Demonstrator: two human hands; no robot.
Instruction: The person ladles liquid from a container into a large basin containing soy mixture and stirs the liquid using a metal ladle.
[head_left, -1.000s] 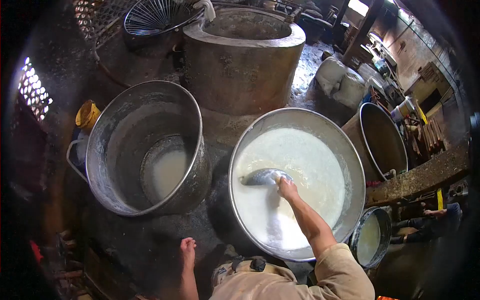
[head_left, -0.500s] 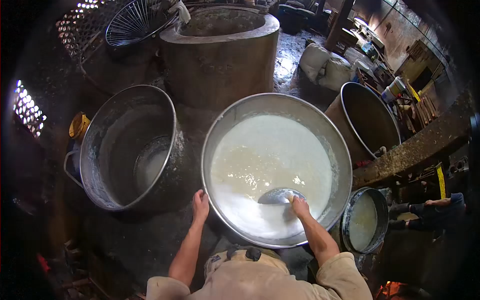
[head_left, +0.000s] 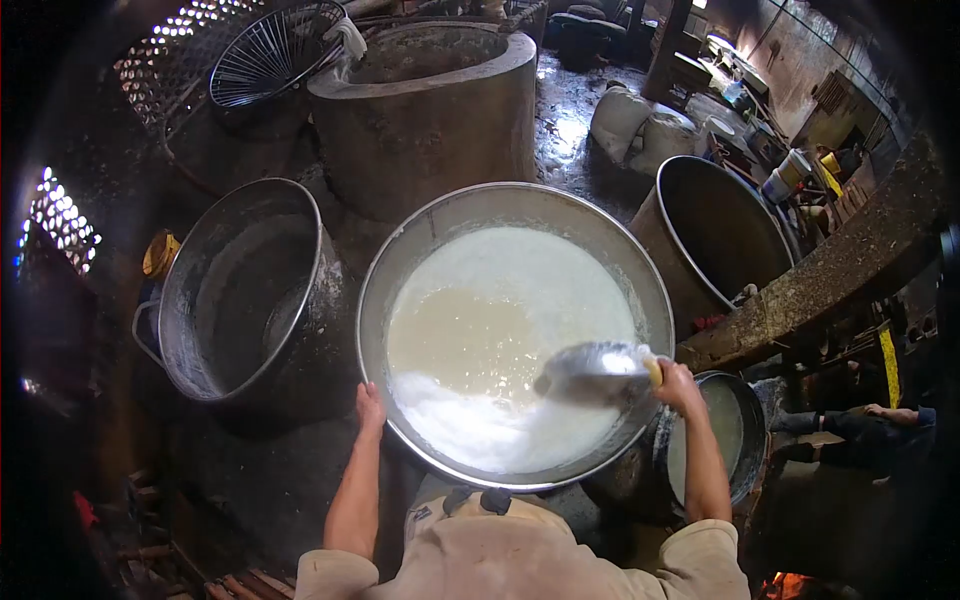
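Note:
A wide metal vat (head_left: 648, 290) stands in front of me, holding milky white liquid (head_left: 570, 265) with thick foam (head_left: 445, 425) at its near side and a thinner tan patch toward the middle left. My left hand (head_left: 370, 405) is closed at the vat's left rim. My right hand (head_left: 678, 388), over the right rim, grips the pale yellow handle of a wide metal ladle (head_left: 605, 362). Tilted and smeared by motion, the ladle's bowl is raised above the liquid's right half. What it contains is hidden.
A large metal pot (head_left: 180, 340) stands left, a deep drum (head_left: 655, 215) at right rear. Near my right arm is a smaller tub of liquid (head_left: 745, 440). Behind is a round concrete vessel (head_left: 430, 150). A wooden beam (head_left: 830, 275) crosses at right, near another person's arm (head_left: 895, 413).
My right hand has lifted the ladle out of the foam and carried it right and up to the vat's right rim. My left hand stays at the left rim.

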